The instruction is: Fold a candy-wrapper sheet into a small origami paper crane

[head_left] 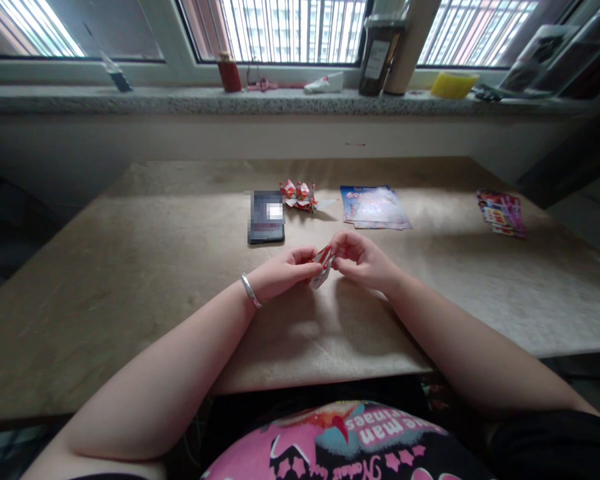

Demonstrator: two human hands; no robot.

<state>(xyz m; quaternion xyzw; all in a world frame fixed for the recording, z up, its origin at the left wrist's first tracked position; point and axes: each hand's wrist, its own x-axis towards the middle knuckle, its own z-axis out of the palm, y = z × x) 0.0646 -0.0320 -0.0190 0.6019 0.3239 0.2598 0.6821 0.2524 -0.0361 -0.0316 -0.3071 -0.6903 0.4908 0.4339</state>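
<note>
Between my two hands, just above the table, is a small folded piece of red and white paper [323,267]. My left hand [293,270] has a silver bangle at the wrist and pinches the paper between thumb and fingers. From the other side, my right hand [357,261] grips the paper's upper right edge with its fingertips. Beyond my hands sits a cluster of folded red and white paper pieces [300,195], with a pale pointed strip sticking out to its right. A dark phone-like slab [266,220], partly pixelated, lies left of that cluster.
A stack of blue and pink printed sheets [375,205] lies behind my right hand. Farther right are several colourful printed leaflets [503,213]. On the stone windowsill [180,101] stand a red bottle [229,73], a dark container [377,60] and a yellow object [454,85].
</note>
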